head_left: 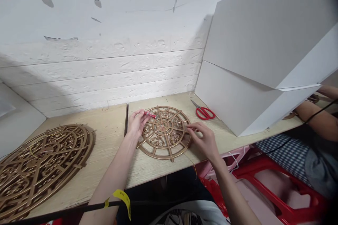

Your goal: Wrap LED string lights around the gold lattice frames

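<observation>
A round gold-coloured openwork metal ornament [171,154], with spokes and scrolls, lies flat on the table in front of me. At its upper left, my left hand [136,123] is closed round a small red stick-shaped object [150,114] with a silvery tip, held above the ornament. My right hand [202,136] is at the right rim, thumb and forefinger brought together; whatever they pinch is too small to make out. Thin reddish wires [162,126] show at the hub. An orange wire [194,168] hangs over the table's front edge.
Red-handled scissors [205,113] lie right of the ornament. Several similar ornaments [47,168] are stacked at the left. A large white board [237,91] stands at the right, with another person's arm [315,117] beyond it. Red plastic stools [280,190] are below.
</observation>
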The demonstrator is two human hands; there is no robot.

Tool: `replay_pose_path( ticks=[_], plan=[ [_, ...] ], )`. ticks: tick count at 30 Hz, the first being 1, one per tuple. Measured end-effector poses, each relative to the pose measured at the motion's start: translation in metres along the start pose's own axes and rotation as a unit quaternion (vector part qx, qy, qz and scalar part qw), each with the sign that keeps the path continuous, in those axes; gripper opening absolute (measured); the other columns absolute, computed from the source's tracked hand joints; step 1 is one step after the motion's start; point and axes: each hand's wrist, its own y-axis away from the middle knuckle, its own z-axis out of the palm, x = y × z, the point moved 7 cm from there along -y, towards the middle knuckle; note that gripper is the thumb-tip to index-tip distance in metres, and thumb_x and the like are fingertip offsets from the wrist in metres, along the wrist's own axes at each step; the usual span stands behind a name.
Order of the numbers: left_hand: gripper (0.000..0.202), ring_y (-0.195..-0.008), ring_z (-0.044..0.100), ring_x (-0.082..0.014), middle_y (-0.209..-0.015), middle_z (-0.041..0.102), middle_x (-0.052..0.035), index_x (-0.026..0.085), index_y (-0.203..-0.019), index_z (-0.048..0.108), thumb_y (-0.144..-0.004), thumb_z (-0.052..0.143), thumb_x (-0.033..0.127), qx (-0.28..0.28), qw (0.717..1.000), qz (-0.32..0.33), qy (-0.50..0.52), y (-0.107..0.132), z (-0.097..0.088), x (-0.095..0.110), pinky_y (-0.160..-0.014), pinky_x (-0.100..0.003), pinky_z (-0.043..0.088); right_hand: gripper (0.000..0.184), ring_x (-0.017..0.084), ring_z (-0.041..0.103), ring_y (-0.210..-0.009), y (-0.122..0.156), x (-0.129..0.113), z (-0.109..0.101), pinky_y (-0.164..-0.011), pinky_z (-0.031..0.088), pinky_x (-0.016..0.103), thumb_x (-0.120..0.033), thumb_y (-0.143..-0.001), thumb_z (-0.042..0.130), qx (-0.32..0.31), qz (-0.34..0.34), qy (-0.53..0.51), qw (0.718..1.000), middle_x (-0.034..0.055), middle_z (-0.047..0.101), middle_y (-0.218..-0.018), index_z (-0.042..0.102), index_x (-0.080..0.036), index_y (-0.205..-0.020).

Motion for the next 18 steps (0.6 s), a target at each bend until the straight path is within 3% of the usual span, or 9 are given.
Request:
replay_pose_path(
  ticks=[3,5,9,11,14,18],
  plan=[
    [0.011,-0.064,0.066,-0.0130,-0.067,0.065,-0.0031,0.013,-0.073,0.056,-0.077,0.058,0.003,0.005,1.000,-0.004,0.000,0.000,0.000,0.000,-0.075,-0.032,0.055,0.025,0.019,0.056,-0.070,0.025,0.014,-0.035,-0.068,0.046,0.033,-0.038,-0.087,0.054,0.052,0.036,0.095,0.993,0.0074,0.066,-0.083,0.068,-0.017,-0.089],
    [0.012,-0.064,0.066,-0.0129,-0.067,0.065,-0.0028,0.013,-0.074,0.055,-0.076,0.058,0.002,0.008,1.000,-0.004,0.000,0.001,0.001,0.000,-0.075,-0.032,0.055,0.025,0.019,0.056,-0.069,0.040,0.016,-0.047,-0.065,0.047,0.032,-0.039,-0.088,0.053,0.031,0.042,0.122,0.991,0.0069,0.064,-0.080,0.068,-0.018,-0.091],
    [0.011,-0.064,0.066,-0.0134,-0.069,0.065,-0.0033,0.013,-0.076,0.055,-0.076,0.059,0.003,0.010,1.000,-0.002,-0.002,0.001,0.000,-0.001,-0.079,-0.036,0.054,0.022,0.019,0.058,-0.077,0.066,-0.004,-0.037,-0.066,0.049,0.030,-0.031,-0.091,0.050,-0.151,-0.008,0.099,0.984,0.0068,0.062,-0.087,0.065,-0.024,-0.105],
    [0.011,-0.065,0.066,-0.0136,-0.069,0.065,-0.0036,0.013,-0.077,0.055,-0.076,0.060,0.003,0.011,1.000,-0.001,-0.004,0.001,0.000,-0.002,-0.080,-0.037,0.053,0.024,0.020,0.058,-0.085,0.077,-0.016,-0.030,-0.071,0.050,0.031,-0.028,-0.091,0.051,-0.203,-0.025,0.097,0.974,0.0072,0.061,-0.094,0.063,-0.027,-0.111],
    [0.009,-0.064,0.066,-0.0133,-0.068,0.065,-0.0037,0.013,-0.079,0.055,-0.078,0.058,0.004,0.010,1.000,-0.004,-0.015,0.000,-0.001,-0.003,-0.078,-0.035,0.054,0.028,0.020,0.058,-0.089,0.087,-0.026,-0.017,-0.075,0.050,0.031,-0.023,-0.090,0.052,-0.234,-0.044,0.094,0.967,0.0078,0.058,-0.098,0.061,-0.028,-0.116],
    [0.009,-0.064,0.066,-0.0133,-0.068,0.066,-0.0042,0.013,-0.079,0.054,-0.080,0.055,0.004,0.015,0.999,-0.014,-0.029,-0.001,-0.002,-0.005,-0.074,-0.032,0.054,0.030,0.016,0.057,-0.080,0.089,-0.030,-0.001,-0.067,0.048,0.026,-0.014,-0.092,0.043,-0.218,-0.079,0.060,0.971,0.0073,0.055,-0.091,0.062,-0.025,-0.112]
  ],
)
